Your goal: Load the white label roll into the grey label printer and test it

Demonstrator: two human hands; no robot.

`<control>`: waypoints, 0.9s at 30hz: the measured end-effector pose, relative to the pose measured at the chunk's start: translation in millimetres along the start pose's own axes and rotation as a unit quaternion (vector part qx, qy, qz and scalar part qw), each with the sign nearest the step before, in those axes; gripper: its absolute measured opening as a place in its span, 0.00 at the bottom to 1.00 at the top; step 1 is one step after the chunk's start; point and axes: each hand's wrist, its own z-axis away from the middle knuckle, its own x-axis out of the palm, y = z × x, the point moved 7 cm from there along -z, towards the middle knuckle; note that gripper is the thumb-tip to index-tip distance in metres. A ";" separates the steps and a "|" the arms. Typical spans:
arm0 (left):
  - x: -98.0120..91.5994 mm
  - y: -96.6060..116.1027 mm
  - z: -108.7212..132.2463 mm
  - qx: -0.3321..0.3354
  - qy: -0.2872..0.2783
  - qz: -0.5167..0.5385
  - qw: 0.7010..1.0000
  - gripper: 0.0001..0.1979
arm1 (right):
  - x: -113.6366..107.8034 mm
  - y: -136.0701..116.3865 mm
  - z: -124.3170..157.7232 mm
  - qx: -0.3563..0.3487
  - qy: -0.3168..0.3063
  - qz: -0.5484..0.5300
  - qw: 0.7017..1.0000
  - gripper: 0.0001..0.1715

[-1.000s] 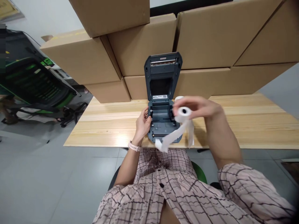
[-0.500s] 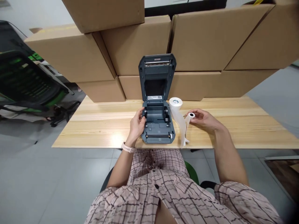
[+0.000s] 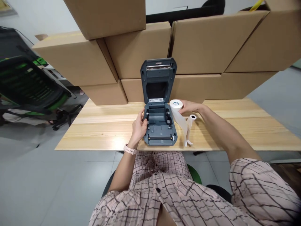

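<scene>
A dark grey label printer lies on the table with its lid raised. Its roll bay has nothing in it. My left hand grips the printer's left side, thumb over the rim and fingers along the outer wall. Just right of the printer stands a large white label roll, a strip of its paper trailing toward the table's front edge. My right hand is closed against the right side of this roll, its fingertips partly hidden behind it. A smaller white roll with a dark core stands below my right wrist, its strip also hanging forward.
Stacked cardboard boxes line the back of the wooden table, close behind the raised lid. An office chair stands on the floor at the left. A dark object shows behind the boxes.
My right hand has left the smaller roll, which now stands on the table, and moved back and left to the large label roll. My left hand stays on the printer.
</scene>
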 end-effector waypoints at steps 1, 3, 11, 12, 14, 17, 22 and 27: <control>0.5 -0.2 -0.3 -0.004 -0.003 0.000 1.000 0.31 | -1.8 -1.2 0.6 0.003 0.016 -0.007 1.000 0.47; 0.9 0.3 -0.7 -0.013 -0.006 -0.010 1.000 0.32 | -9.7 -6.0 10.2 0.007 0.059 -0.020 0.998 0.46; 0.4 5.3 2.9 -0.027 0.005 -0.036 0.999 0.32 | 27.1 -113.9 27.4 -0.087 -0.050 0.098 0.990 0.47; 0.4 5.7 3.2 -0.026 0.005 -0.032 0.999 0.31 | 41.8 -127.2 21.1 -0.092 -0.081 0.166 0.978 0.45; 0.5 6.2 3.4 -0.027 0.003 -0.027 0.999 0.31 | 67.4 -142.6 6.5 -0.082 -0.122 0.289 0.946 0.39; 0.0 7.1 3.4 -0.031 0.002 -0.038 0.999 0.32 | 90.2 -144.3 -13.1 -0.057 -0.134 0.391 0.909 0.35; -0.6 7.5 3.1 -0.025 0.003 -0.046 0.999 0.32 | 103.2 -118.2 -33.5 -0.015 -0.164 0.445 0.880 0.35; 0.6 6.2 3.5 -0.023 0.001 -0.030 0.999 0.31 | 105.6 -106.2 -34.2 -0.036 -0.156 0.429 0.889 0.40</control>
